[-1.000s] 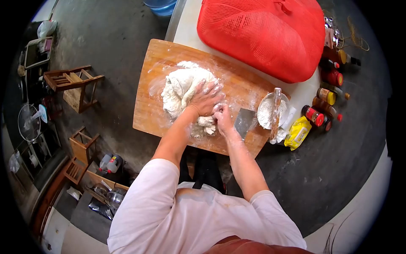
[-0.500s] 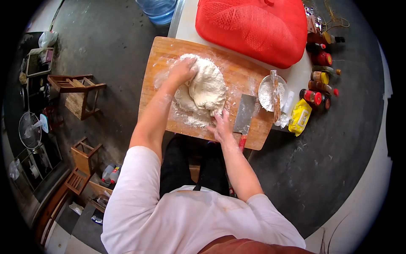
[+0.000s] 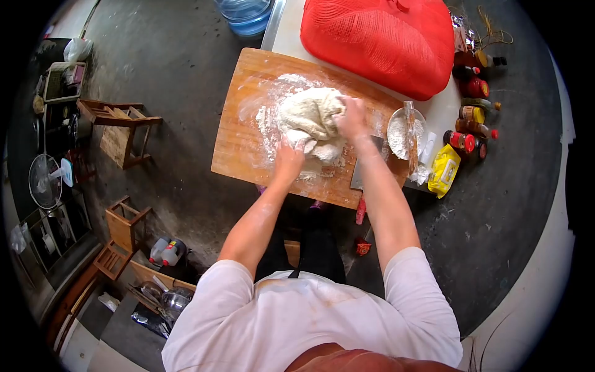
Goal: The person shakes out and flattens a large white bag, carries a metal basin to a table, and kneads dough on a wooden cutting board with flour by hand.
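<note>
A floury mass of dough lies on the wooden board, with loose flour around it. At its near left edge, my left hand has its fingers pressed against the dough. My right hand grips the dough's right side, fingers curled round it. Under my right forearm is a metal cleaver with a red handle, partly hidden. Right of it stands a bowl of flour with a rolling pin laid across.
A red mesh cover sits behind the board. Seasoning bottles and jars and a yellow wipes pack are at the right. Wooden stools stand on the floor at left, and a blue water jug is at the top.
My left hand has come from the dough's far left to its near edge. My right hand has moved up to the dough's right side and gripped it. The dough's folds have changed shape.
</note>
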### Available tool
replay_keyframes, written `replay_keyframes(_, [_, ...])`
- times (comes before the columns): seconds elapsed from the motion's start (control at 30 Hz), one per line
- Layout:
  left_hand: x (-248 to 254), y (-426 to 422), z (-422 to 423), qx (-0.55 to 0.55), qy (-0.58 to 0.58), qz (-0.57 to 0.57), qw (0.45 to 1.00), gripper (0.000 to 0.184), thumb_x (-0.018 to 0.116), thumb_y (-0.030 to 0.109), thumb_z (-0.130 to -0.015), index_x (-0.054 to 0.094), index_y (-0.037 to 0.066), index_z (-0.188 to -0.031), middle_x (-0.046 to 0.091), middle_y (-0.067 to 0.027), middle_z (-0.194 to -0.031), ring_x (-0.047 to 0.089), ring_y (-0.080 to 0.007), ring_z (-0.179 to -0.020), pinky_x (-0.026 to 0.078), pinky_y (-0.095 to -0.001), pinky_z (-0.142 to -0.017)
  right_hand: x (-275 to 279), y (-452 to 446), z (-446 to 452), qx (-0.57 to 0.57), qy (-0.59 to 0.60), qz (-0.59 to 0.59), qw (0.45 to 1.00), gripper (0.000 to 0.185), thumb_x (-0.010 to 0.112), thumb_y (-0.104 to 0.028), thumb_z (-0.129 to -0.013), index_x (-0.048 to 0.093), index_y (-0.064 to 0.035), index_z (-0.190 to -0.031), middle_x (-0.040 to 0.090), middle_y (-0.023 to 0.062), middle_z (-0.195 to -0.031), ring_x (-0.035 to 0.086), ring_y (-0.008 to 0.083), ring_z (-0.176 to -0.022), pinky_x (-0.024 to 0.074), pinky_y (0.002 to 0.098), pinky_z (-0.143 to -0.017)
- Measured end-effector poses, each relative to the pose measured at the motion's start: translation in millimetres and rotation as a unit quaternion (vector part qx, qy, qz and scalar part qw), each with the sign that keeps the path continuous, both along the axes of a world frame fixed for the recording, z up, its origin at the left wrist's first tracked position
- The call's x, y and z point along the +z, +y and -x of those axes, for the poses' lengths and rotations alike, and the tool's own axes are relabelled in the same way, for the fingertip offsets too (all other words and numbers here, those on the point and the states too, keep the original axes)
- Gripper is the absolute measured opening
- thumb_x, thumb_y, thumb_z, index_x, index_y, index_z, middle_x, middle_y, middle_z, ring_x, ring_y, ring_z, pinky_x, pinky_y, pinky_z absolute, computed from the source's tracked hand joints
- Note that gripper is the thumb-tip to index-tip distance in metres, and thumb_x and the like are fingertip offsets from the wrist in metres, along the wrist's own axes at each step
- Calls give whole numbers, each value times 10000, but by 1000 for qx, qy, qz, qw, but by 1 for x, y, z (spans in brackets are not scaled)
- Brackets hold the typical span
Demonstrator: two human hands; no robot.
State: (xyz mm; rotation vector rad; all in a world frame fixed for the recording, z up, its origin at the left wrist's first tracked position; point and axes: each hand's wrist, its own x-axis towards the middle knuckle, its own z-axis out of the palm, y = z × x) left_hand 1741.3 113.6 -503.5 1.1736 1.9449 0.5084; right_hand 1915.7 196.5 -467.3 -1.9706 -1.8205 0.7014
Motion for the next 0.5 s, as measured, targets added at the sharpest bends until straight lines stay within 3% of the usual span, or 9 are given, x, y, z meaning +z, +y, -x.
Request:
replay_keyframes(0.03, [2, 5, 15, -77, 9, 69, 995, 525, 488, 354, -834, 450, -32, -1188, 470, -301, -1142, 444, -425, -1066, 350, -453, -917, 9, -7, 18, -41, 123, 64, 990, 344, 581, -56, -726, 491, 3, -1053, 514, 152, -959, 521, 256, -894, 463, 373, -816])
replay_keyframes(0.1, [45, 27, 19, 2, 27, 36, 999, 445, 485, 349, -830, 552, -5, -1091, 529, -250, -1095, 473, -396, -1058, 366, -442, -904, 22, -30, 46, 27, 89, 75, 993, 192, 552, -74, -763, 509, -26, -943, 500, 146, -929, 502, 278, -872, 426, 402, -824])
replay_keyframes(0.13, [63, 43, 19, 2, 27, 39, 999, 445, 485, 349, -830, 552, -5, -1091, 529, -250, -1095, 473, -396, -1058, 366, -442, -904, 27, -50, 56, 132, -67, 24, 989, 131, 539, -85, -783, 500, -35, -897, 488, 144, -931, 494, 293, -862, 411, 416, -817])
replay_keyframes(0.2, [76, 81, 17, -199, -18, -242, 950, 370, 499, 312, -813, 600, 19, -1014, 554, -181, -1094, 455, -353, -1110, 356, -457, -905, 34, -79, 65, 190, -27, 4, 981, 200, 611, -126, -747, 497, -47, -891, 469, 134, -989, 479, 316, -895, 397, 413, -823])
replay_keyframes(0.23, [73, 86, 12, -201, -20, -241, 949, 370, 499, 312, -813, 600, 19, -1014, 554, -181, -1094, 455, -353, -1110, 356, -457, -905, 40, -86, 62, 188, -28, 6, 982, 200, 611, -126, -747, 497, -47, -891, 469, 134, -989, 479, 316, -895, 397, 413, -823])
replay_keyframes(0.3, [62, 94, -3, -445, 104, -158, 875, 308, 545, 260, -778, 597, 77, -1021, 548, -125, -1137, 452, -341, -1105, 292, -493, -955, 49, -90, 52, 110, 119, -72, 984, 406, 685, -143, -668, 479, -55, -1006, 450, 143, -1018, 431, 332, -985, 355, 412, -884])
replay_keyframes(0.4, [48, 75, -9, -430, 93, -136, 888, 299, 551, 283, -760, 607, 121, -1004, 543, -105, -1130, 417, -316, -1140, 231, -529, -983, 30, -81, 30, -19, 67, -22, 997, 682, 744, -172, -569, 409, -78, -1156, 405, 165, -1123, 358, 333, -1090, 290, 415, -949])
replay_keyframes(0.43, [31, 51, -5, -389, 99, -202, 893, 306, 558, 298, -735, 609, 149, -997, 527, -84, -1152, 408, -296, -1148, 217, -534, -997, 21, -78, 28, 13, 41, 68, 997, 847, 748, -205, -554, 304, -101, -1268, 321, 189, -1222, 301, 343, -1150, 241, 455, -979])
replay_keyframes(0.5, [-5, 10, 3, -328, 119, -310, 885, 398, 563, 342, -708, 577, 210, -1083, 474, -36, -1231, 353, -254, -1194, 151, -523, -1036, -7, -85, 33, 35, 8, 37, 999, 882, 748, -215, -554, 277, -105, -1291, 285, 188, -1255, 279, 349, -1169, 225, 473, -985])
